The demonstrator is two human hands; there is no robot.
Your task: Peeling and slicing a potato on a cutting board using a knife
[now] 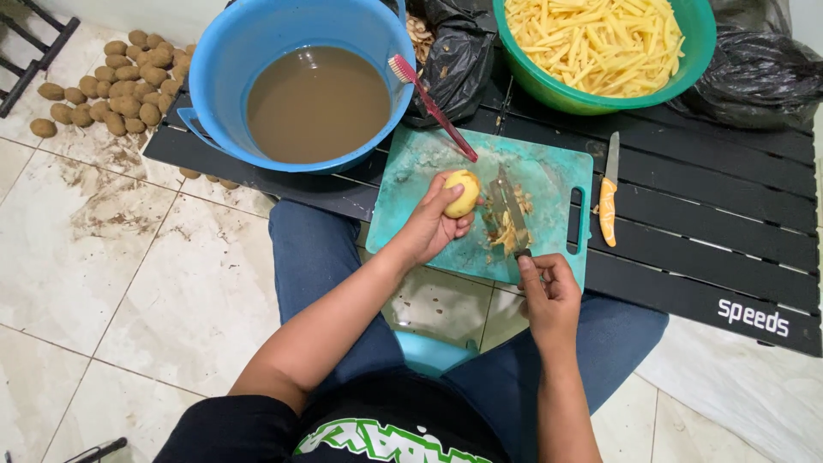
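A pale tiled floor (129, 283), smeared with dirt, runs under a low black slatted desk (711, 231), and the person sits at its near edge with knees in blue jeans beneath it. On the desk, just under both hands, lies a teal cutting board (411, 184) strewn with peel scraps. The left hand (429, 225) is curled around a peeled yellow potato (463, 194), pinching it against the board; the right hand (549, 287) is closed on the handle of a kitchen knife (513, 214), its blade lying flat on the board just beside the potato. By the look of it, peeling is done and cutting is the step in hand; the next move would call for steadying the potato with fingertips tucked back and setting the edge squarely on it. Beyond the left hand stands a blue basin (231, 51) of murky brown water, a red-handled toothbrush (429, 99) leaning from its rim to the board. Beyond the right hand sits a green bowl (557, 94) heaped with cut potato sticks, and to its right an orange-handled paring knife (608, 201). Far off to the left, unpeeled potatoes (111, 86) lie heaped on the floor.
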